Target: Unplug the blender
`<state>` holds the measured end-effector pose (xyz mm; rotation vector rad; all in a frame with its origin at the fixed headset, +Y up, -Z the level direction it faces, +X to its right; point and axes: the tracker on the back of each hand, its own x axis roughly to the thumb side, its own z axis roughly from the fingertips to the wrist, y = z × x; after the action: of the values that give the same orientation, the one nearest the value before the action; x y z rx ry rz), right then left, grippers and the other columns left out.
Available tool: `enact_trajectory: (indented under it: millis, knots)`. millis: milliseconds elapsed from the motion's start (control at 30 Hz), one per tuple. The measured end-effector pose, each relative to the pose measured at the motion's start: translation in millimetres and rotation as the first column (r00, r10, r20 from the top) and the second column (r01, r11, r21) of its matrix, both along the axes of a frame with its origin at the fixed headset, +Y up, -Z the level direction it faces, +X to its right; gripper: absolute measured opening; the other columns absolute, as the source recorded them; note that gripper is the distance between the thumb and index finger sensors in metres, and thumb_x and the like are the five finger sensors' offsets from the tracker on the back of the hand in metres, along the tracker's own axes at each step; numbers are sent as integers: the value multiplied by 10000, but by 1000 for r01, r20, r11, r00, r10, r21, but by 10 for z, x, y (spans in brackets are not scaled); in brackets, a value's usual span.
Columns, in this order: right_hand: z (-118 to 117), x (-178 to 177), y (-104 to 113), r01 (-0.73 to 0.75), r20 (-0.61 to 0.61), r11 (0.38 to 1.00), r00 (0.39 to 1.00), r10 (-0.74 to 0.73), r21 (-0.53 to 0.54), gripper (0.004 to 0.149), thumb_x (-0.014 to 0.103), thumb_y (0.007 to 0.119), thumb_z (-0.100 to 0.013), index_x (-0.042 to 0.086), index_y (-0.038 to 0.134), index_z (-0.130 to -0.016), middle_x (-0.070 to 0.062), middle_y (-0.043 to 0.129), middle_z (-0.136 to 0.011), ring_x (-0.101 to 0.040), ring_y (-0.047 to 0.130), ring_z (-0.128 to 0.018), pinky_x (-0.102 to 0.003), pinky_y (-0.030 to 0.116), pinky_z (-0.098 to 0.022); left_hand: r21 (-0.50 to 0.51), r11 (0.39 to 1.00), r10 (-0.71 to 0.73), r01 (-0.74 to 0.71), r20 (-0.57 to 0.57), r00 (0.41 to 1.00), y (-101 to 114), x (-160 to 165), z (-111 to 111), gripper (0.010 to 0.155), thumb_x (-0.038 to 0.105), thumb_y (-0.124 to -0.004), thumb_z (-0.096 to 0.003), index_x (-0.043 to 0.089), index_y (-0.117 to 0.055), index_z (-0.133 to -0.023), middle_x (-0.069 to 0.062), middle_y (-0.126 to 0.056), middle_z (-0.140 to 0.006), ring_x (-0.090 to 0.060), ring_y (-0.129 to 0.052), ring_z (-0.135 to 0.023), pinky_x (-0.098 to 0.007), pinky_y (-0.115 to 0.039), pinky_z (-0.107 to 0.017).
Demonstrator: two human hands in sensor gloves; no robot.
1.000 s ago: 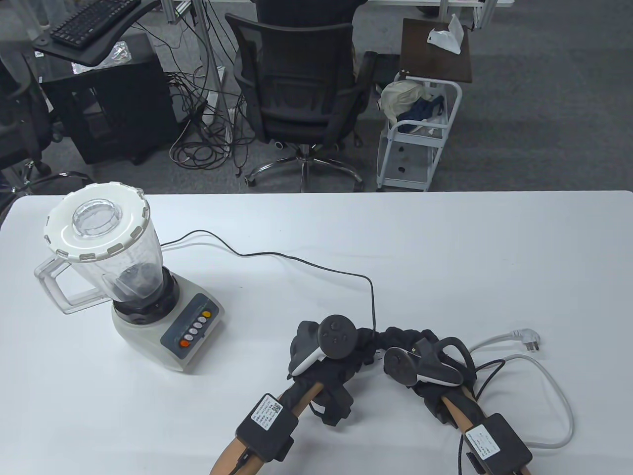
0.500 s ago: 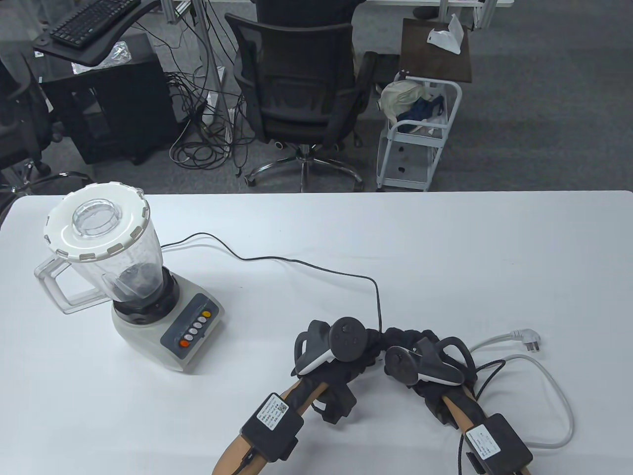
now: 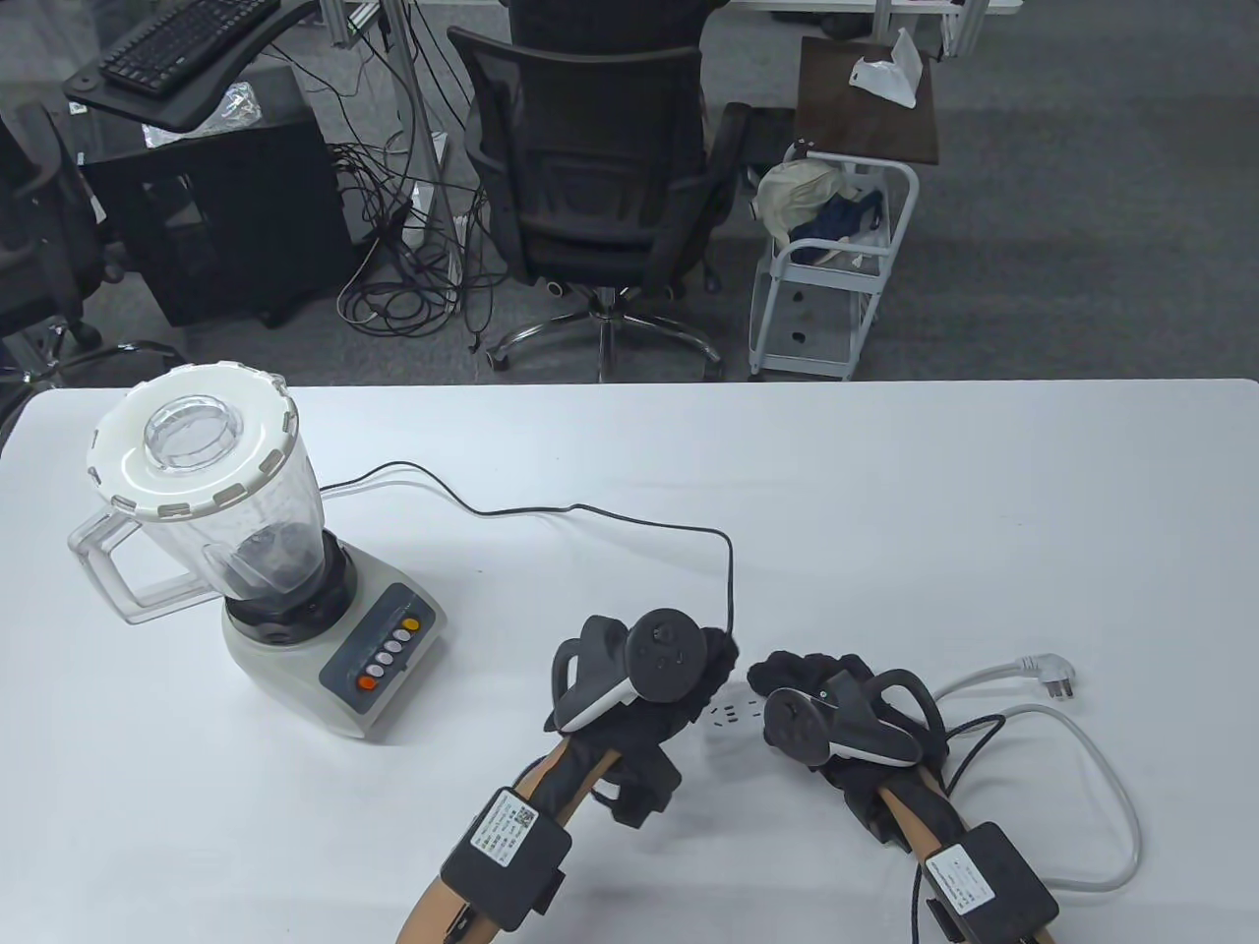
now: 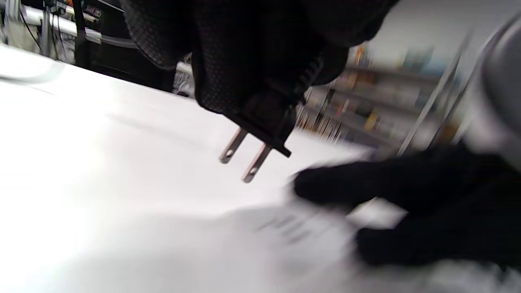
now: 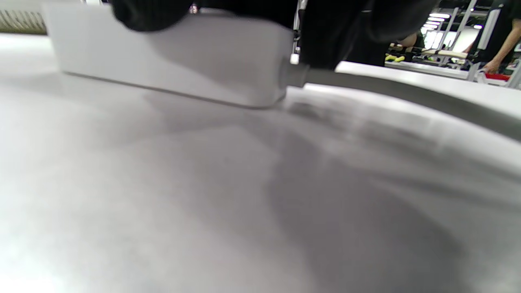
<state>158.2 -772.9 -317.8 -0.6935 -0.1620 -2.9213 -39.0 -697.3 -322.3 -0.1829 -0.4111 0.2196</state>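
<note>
The white blender (image 3: 285, 590) stands at the table's left, its thin black cord (image 3: 590, 511) running right to my left hand (image 3: 689, 678). My left hand grips the black two-pin plug (image 4: 264, 122), lifted clear of the white power strip (image 3: 733, 713); the pins (image 4: 244, 160) hang bare above the strip's sockets (image 4: 293, 228). My right hand (image 3: 797, 683) presses down on the power strip (image 5: 175, 53), with the fingers over its top. The strip's socket holes show between the two hands in the table view.
The strip's thick white cable (image 3: 1111, 787) loops to the right and ends in a loose white plug (image 3: 1052, 678). The table's far edge (image 3: 689, 385) borders a floor with an office chair (image 3: 590, 167) and a white cart (image 3: 836, 265).
My left hand has moved left and away from my right hand, pulling the black plug out of the power strip. The cord's bend shifted left. The right hand stayed put.
</note>
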Motion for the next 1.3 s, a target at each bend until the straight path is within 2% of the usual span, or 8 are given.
enact_trajectory:
  millis: [100, 200, 400, 567, 800, 1000, 1133, 1300]
  knots:
    - [0, -2, 1, -3, -1, 1000, 1000, 3, 1, 643, 461, 596, -422, 256, 427, -1007, -20, 592, -1076, -374, 718, -957, -603, 598, -692, -68, 977, -203, 201, -25, 979, -192, -194, 62, 442, 408, -683, -503, 280, -790, -912, 39, -925, -884, -225, -983, -770, -450, -741, -661]
    - [2, -5, 2, -6, 0, 1000, 1000, 6, 1, 643, 460, 595, -422, 255, 425, -1008, -20, 591, -1077, -376, 716, -959, -602, 597, -693, -114, 948, -301, 296, -26, 953, -336, -324, 97, 441, 412, -684, -504, 285, -791, -912, 42, -923, -888, -223, -980, -775, -450, -737, -666]
    - [10, -4, -5, -3, 10, 1000, 1000, 3, -7, 644, 459, 589, -426, 255, 412, -1011, -26, 573, -1084, -383, 711, -961, -600, 600, -693, -155, 921, -368, 358, -36, 929, -500, -403, 92, 446, 424, -684, -503, 287, -789, -915, 40, -920, -889, -223, -976, -777, -451, -733, -669]
    - [29, -29, -2, -26, 0, 999, 1000, 26, -18, 651, 440, 575, -438, 226, 381, -1022, -62, 534, -1097, -401, 682, -970, -602, 587, -697, -142, 913, -392, 384, -34, 919, -501, -394, 95, 497, 483, -657, -506, 281, -765, -947, 33, -905, -914, -230, -965, -795, -454, -724, -679]
    - [75, 39, 155, 21, -5, 999, 1000, -20, 29, 732, 489, 572, -447, 138, 359, -1053, -154, 513, -1104, -446, 631, -978, -624, 553, -702, 19, 931, -359, 364, -125, 925, -222, -583, 205, 622, 555, -596, -504, 246, -679, -1037, -11, -850, -992, -273, -921, -859, -483, -686, -705]
    - [136, 283, 463, 109, 39, 983, 993, -116, 151, 766, 529, 525, -454, 107, 357, -1071, -197, 482, -1117, -495, 571, -989, -655, 506, -709, 250, 920, -242, 301, -242, 940, 12, -993, 353, 769, 615, -530, -492, 205, -494, -1142, -85, -686, -1126, -345, -773, -994, -527, -568, -766]
    - [163, 465, 598, 139, 78, 967, 984, -158, 215, 795, 550, 510, -455, 95, 337, -1083, -221, 444, -1130, -534, 501, -1007, -682, 462, -714, 383, 865, -220, 324, -291, 931, 50, -1234, 430, 832, 644, -479, -490, 205, -335, -1181, -121, -506, -1207, -400, -597, -1089, -575, -444, -796]
    - [173, 637, 652, 110, 134, 953, 979, -153, 281, 821, 562, 501, -455, 86, 304, -1094, -240, 385, -1146, -575, 411, -1020, -721, 384, -714, 399, 848, -224, 348, -325, 919, -25, -1475, 459, 850, 669, -417, -492, 235, -196, -1189, -131, -318, -1252, -442, -384, -1148, -626, -302, -802]
